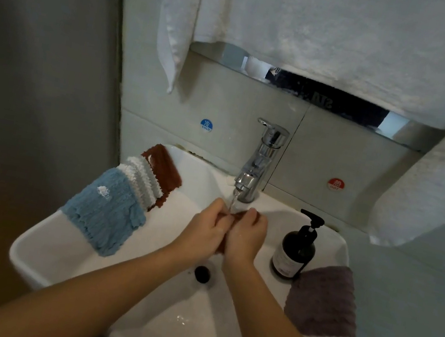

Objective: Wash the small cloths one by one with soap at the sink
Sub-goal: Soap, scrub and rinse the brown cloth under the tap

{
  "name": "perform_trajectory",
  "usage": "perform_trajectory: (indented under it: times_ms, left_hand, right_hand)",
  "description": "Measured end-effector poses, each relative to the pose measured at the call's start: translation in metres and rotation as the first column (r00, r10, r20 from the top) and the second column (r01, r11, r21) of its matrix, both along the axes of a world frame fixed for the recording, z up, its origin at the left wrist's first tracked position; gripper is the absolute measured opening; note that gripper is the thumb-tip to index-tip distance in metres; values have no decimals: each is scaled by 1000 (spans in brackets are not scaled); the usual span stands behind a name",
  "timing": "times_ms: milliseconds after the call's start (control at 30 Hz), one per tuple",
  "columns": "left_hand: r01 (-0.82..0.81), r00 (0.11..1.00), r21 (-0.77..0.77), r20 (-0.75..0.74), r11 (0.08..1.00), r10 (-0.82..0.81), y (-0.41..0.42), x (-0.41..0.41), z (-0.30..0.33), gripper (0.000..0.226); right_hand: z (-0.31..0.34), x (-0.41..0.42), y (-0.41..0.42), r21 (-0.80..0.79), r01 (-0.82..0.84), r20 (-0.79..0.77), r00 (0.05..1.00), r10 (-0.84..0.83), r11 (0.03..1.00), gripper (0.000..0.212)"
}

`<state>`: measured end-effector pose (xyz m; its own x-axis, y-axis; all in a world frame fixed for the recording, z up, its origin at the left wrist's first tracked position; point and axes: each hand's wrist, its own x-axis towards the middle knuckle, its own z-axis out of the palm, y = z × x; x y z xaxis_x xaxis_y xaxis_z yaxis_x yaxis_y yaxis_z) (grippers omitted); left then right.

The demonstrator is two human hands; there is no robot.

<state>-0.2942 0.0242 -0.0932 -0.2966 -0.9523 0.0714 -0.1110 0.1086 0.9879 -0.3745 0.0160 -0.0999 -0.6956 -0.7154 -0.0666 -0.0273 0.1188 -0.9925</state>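
- Head view: a white glazed sink, roughly square with rounded corners, has a dark round drain in its bowl.
- A chrome tap stands at the far rim, and a thin stream of water falls from it onto the hands.
- The left hand and right hand are pressed together over the bowl, fingers curled round a small red-brown cloth bunched between them; only slivers of it show.
- On the left rim lie overlapping ribbed, fluffy cloths: a blue cloth nearest, white cloths behind it, a rust cloth farthest.
- On the right rim stands a dark, glossy soap bottle with a black pump and a pale label.
- Just near of the bottle, a plush purple cloth drapes over the rim.
- On the tiled wall are a round blue sticker, left of the tap, and a round red sticker, right of it.
- A white terry towel hangs above.
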Motion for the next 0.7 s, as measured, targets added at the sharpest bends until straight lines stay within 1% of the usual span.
perform_trajectory:
  times_ms: [33,67,100,133,167,200,233,267,300,333,367,400,433,467,500,533,567,600,633,667,700]
  left_hand:
    - [-17,1000,22,3,1000,16,-1,1,0,20]
    - [-62,998,40,21,997,62,-4,2,0,24]
    - [-124,990,36,66,992,122,-8,5,-1,26]
    - [-183,975,2,128,983,181,-11,8,-2,28]
    - [-223,956,-44,183,974,228,-13,11,-2,27]
    - [-240,943,-86,214,967,254,-12,12,-2,27]
    - [-223,944,-107,224,969,242,-9,11,-1,26]
    - [-172,959,-106,210,979,191,-4,9,0,25]
    - [-104,977,-86,176,991,118,3,4,3,23]
    - [-40,990,-54,130,998,46,9,-1,4,20]
    - [-12,996,-35,88,999,15,12,-5,5,18]
    - [-33,998,-37,61,999,35,11,-7,5,17]
    - [-99,993,-60,54,993,103,8,-6,3,16]
    - [-194,978,-97,62,976,201,3,-3,2,15]
    - [-278,954,-124,79,952,289,-3,0,0,15]
    - [-332,934,-131,90,934,345,-7,4,-2,16]
    - [-356,925,-130,90,925,369,-11,6,-4,16]
    - [-360,925,-126,79,924,371,-13,7,-4,16]
    - [-357,928,-124,70,926,367,-13,7,-2,17]
    - [-349,932,-126,60,929,358,-13,6,1,17]
    - [-336,938,-126,51,933,344,-15,7,1,17]
  right_hand:
    - [-1,3,6,29,-40,-66,997,42,999,24]
    - [-2,6,14,73,-133,-149,979,143,988,25]
    - [-1,9,23,142,-245,-234,933,273,959,26]
    - [-1,12,31,191,-340,-297,874,385,921,28]
    - [1,12,35,198,-407,-331,828,452,891,28]
    - [4,9,37,174,-454,-354,799,486,874,28]
    - [7,6,36,132,-456,-369,802,470,880,26]
    - [9,2,32,68,-405,-350,846,402,912,24]
    - [11,-3,25,9,-305,-277,914,296,952,23]
    - [9,-8,16,-28,-187,-169,969,180,982,23]
    - [8,-8,13,-5,-101,-83,991,101,995,24]
    - [3,-7,11,38,-90,-60,994,92,995,26]
    - [-3,-4,12,125,-169,-127,975,185,978,30]
    - [-10,-2,15,230,-294,-233,909,346,928,34]
    - [-10,1,20,354,-396,-333,793,510,847,35]
    - [-11,2,22,439,-450,-407,672,618,778,34]
    - [-6,1,24,471,-484,-423,610,670,738,34]
    - [-2,-1,21,432,-510,-395,634,665,744,35]
    - [2,-2,18,389,-509,-366,679,636,767,37]
    - [0,-5,11,363,-463,-366,727,581,809,38]
    - [1,-7,8,373,-427,-379,740,556,824,40]
